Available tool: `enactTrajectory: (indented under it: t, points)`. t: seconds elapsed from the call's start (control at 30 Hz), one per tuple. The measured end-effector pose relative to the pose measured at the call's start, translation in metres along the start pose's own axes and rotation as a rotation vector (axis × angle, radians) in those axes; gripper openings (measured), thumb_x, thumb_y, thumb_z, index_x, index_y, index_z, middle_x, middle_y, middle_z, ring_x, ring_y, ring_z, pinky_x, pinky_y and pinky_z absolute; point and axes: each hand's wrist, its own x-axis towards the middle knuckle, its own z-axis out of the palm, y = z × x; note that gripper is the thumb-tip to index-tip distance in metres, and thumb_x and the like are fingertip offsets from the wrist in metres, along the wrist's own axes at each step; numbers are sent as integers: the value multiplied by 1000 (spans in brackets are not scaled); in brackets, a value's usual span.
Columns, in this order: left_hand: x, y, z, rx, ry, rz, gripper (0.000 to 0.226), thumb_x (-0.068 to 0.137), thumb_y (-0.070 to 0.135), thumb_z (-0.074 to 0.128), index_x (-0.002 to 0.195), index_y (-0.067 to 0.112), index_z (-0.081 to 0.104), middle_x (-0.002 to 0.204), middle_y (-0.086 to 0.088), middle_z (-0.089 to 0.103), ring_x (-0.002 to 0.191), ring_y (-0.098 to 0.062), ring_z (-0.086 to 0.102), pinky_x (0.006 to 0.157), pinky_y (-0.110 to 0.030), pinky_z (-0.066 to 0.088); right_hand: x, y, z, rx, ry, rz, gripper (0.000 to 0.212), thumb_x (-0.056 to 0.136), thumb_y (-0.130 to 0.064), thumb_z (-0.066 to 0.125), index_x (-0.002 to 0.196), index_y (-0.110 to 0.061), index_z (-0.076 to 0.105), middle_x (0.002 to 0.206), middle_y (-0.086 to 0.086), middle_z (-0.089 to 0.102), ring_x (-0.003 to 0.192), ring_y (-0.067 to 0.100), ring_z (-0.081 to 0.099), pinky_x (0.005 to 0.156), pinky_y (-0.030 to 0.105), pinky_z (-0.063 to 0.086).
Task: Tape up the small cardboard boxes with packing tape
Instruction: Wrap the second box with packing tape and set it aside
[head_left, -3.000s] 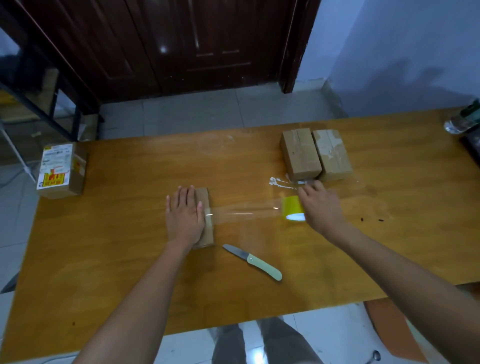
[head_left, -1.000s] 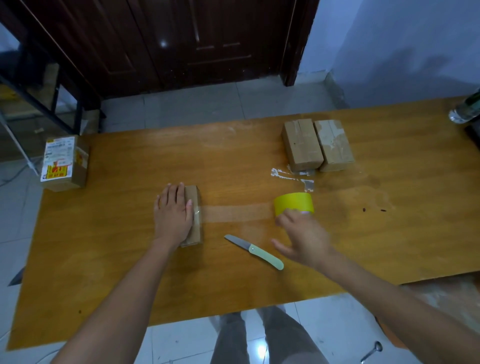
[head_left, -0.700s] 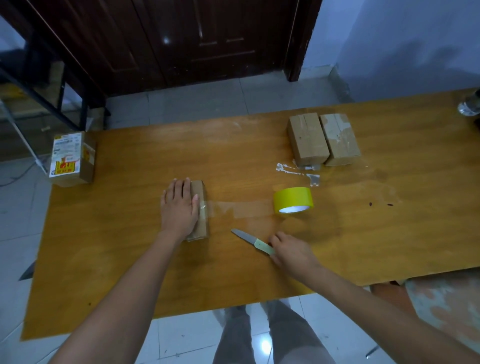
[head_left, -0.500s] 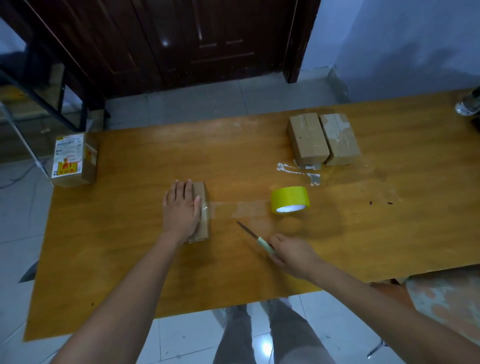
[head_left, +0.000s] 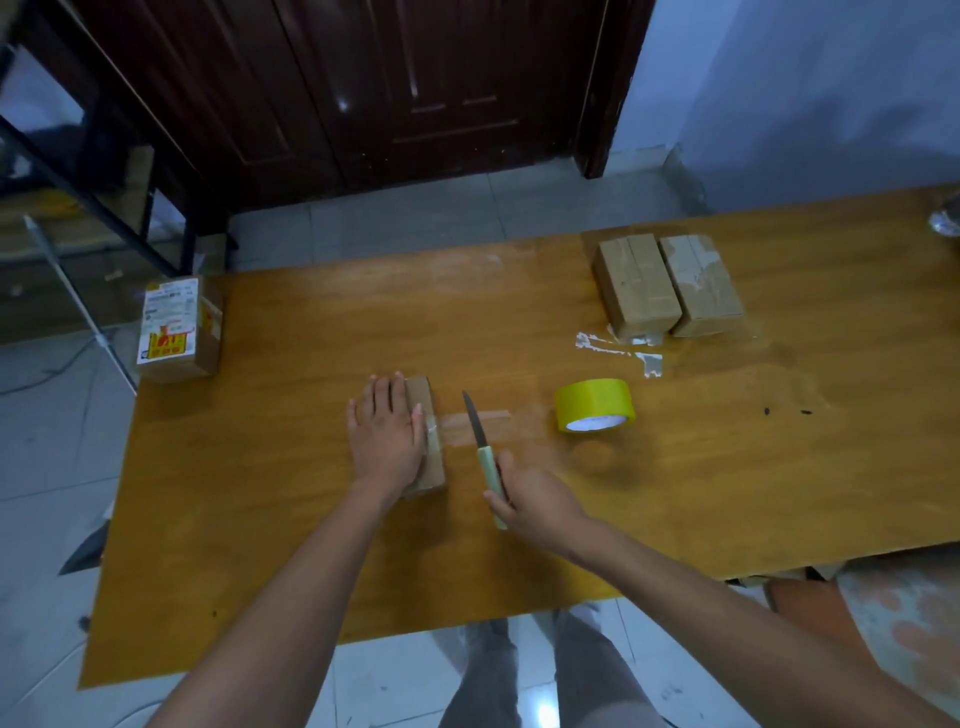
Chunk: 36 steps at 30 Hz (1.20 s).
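Right hand (head_left: 537, 501) has lifted the knife (head_left: 483, 452), fingers gripping its handle, blade pointing twelve o'clock across the tape strip (head_left: 480, 423); left hand (head_left: 387, 436) stays flat on the box (head_left: 428, 436).

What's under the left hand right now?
The left hand lies flat on a small cardboard box. Only the box's right strip shows, with clear tape running from it toward the yellow roll. The covered top cannot be seen.

Home room: dark wooden door (head_left: 415, 88), tiled floor (head_left: 441, 218), wooden table (head_left: 311, 519).
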Motion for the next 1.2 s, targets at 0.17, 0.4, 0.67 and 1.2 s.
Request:
enactTrajectory:
  t: [0.17,0.4,0.67,1.2]
  points:
    - [0,-1,1,-19,26,13,55,103,38,26,150,9,31,153,-12,34,145,-29,23,117,-50,21,18,-15,5,52,-42,68,36,98,-34,48,123,-10,36,88,12,71,65,26,70,60,42,57]
    - [0,-2,4,-32,50,5,65,98,44,12,149,10,32,152,-12,36,144,-28,26,117,-50,22,28,-27,15,116,-123,118,32,99,-27,47,124,-10,36,93,11,68,59,21,70,55,38,59]
    - [0,-3,5,-41,57,7,66,97,45,11,150,9,32,152,-12,35,145,-28,24,117,-49,21,26,-30,25,170,-127,134,31,100,-26,47,125,-15,33,84,2,60,59,16,66,53,34,59]
    - [-2,0,3,-38,60,15,61,99,41,18,148,8,33,151,-13,36,144,-29,25,116,-49,22,31,-39,31,169,-286,198,72,100,-20,45,152,-1,0,115,21,64,96,35,66,80,43,57]
